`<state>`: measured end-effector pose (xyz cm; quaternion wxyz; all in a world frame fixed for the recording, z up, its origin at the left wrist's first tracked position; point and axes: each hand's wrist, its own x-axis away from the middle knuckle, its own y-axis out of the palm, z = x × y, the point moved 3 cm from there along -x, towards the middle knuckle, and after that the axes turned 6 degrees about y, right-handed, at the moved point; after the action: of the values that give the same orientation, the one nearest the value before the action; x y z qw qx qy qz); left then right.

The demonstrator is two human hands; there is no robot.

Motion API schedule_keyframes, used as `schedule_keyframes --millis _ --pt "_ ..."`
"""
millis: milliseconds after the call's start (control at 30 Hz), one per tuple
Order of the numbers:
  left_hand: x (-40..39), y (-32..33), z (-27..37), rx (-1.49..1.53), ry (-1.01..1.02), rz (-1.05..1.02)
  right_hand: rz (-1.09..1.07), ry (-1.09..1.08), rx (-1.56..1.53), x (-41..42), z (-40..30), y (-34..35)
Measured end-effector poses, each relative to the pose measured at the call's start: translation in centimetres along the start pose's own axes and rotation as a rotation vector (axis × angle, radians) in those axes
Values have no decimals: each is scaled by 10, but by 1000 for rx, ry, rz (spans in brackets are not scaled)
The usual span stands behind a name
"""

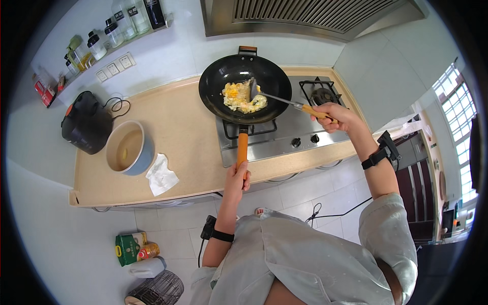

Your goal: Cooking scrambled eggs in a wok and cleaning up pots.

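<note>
A black wok [213,76] sits over the left burner of a steel gas stove [267,146]. My left hand [235,179] grips the wok's orange handle [242,148] near its lower end. In my right hand [335,116] is the wooden handle of a metal spatula [280,99], which slants down to the left into the wok. Its blade is at the right side of some cooked scrambled egg [238,97], yellow and white, near the middle of the wok. Part of the egg by the blade is hidden.
The bare right burner [324,95] is beside the wok, under a range hood [312,15]. To the left are a blue pot [143,156] with liquid, a crumpled paper towel [162,177] and a black appliance [85,126]. Bottles [114,32] line a wall shelf. A wire basket [160,288] stands on the floor.
</note>
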<state>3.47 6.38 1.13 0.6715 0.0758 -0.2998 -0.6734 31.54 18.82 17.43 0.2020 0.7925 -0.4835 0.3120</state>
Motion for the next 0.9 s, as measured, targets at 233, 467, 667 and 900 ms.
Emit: schedule_keyframes --millis 233,467,667,900 --pt "-1 -1 -2 -18 -5 -8 102 25 115 -27 9 3" --pt "1 -1 1 20 11 0 8 32 -3 -10 -3 -1" --pt "0 2 1 25 18 -15 98 46 178 -28 4 3" --pt "-1 -3 -3 -12 -4 -12 169 -79 130 -18 -7 0"
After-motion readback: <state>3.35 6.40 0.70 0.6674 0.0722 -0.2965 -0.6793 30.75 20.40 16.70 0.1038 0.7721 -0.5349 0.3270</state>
